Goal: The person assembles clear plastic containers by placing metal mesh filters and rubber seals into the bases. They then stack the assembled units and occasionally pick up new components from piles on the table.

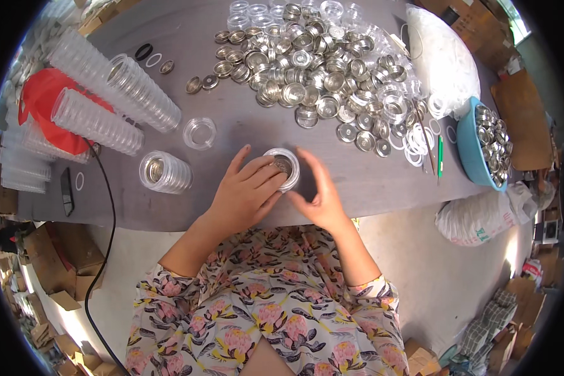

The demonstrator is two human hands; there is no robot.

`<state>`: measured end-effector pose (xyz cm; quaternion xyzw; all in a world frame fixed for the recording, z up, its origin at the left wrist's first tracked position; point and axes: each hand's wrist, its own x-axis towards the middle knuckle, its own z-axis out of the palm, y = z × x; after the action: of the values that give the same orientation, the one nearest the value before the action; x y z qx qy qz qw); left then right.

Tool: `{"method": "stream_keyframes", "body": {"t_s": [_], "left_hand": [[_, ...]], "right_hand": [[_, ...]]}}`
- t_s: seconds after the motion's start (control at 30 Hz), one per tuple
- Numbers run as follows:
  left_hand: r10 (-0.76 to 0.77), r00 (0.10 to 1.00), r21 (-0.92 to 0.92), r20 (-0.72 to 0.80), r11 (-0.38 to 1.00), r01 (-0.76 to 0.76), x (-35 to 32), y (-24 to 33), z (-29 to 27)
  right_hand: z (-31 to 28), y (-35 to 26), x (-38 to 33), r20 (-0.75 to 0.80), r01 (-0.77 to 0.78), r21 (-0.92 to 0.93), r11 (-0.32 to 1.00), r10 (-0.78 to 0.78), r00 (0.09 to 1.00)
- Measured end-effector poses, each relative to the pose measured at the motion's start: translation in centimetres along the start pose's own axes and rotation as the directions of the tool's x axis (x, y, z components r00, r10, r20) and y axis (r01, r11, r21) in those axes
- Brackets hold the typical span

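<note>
Worktop (373,182), grey. Metal cups (333,81), heap, 1 o'clock: many left loose. Left hand (247,188): fingers bunched over clear cup (287,164), cannot tell if gripping. Right hand (324,197): fingers wide. Short stack (172,173), 9 o'clock: seemingly finished. That clear cup, centre: metal inside, seemingly part-done.

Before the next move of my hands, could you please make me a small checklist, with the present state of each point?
1. Left hand at the clear round container: ok, its fingers reach over the opening.
2. Right hand gripping the container: cannot tell; it curves around the right side, contact unclear.
3. Metal piece inside lying flat: cannot tell, fingers partly cover it.
4. Black cable apart from both hands: ok, it hangs off to the left.
5. Green pen-like tool away from the hands: ok, far right, near the white rings.
6. Metal cups gathered in one place: not ok, some lie apart.
</note>
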<state>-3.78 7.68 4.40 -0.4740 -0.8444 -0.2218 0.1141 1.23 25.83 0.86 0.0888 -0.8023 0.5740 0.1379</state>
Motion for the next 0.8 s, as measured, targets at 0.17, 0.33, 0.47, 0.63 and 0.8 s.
{"method": "stream_keyframes", "body": {"t_s": [0.17, 0.33, 0.47, 0.63, 0.8], "left_hand": [[-0.024, 0.977, -0.044, 0.212, 0.998, 0.034, 1.3, 0.1, -1.3], [0.002, 0.991, -0.088, 0.135, 0.996, 0.01, 1.8, -0.2, -0.5], [0.042, 0.987, -0.019, 0.156, 0.999, -0.039, 1.8, -0.2, -0.7], [0.071, 0.986, -0.04, 0.149, 0.997, -0.066, 1.7, -0.5, 0.3], [-0.06, 0.992, -0.199, -0.108, 0.979, 0.037, 0.7, -1.5, 0.8]], "right_hand": [[2.2, 2.5, 0.3, 0.083, -0.14, 0.102, 0.985, 0.131, 0.988], [3.2, 3.6, 0.1, 0.056, -0.138, 0.016, 0.99, 0.137, 0.989], [3.4, 3.8, 0.5, 0.007, -0.106, -0.028, 0.994, 0.107, 0.994], [3.3, 3.5, 0.3, -0.023, -0.057, -0.08, 0.995, 0.055, 0.998], [3.6, 3.6, 0.2, -0.051, -0.063, -0.095, 0.993, 0.058, 0.997]]}}
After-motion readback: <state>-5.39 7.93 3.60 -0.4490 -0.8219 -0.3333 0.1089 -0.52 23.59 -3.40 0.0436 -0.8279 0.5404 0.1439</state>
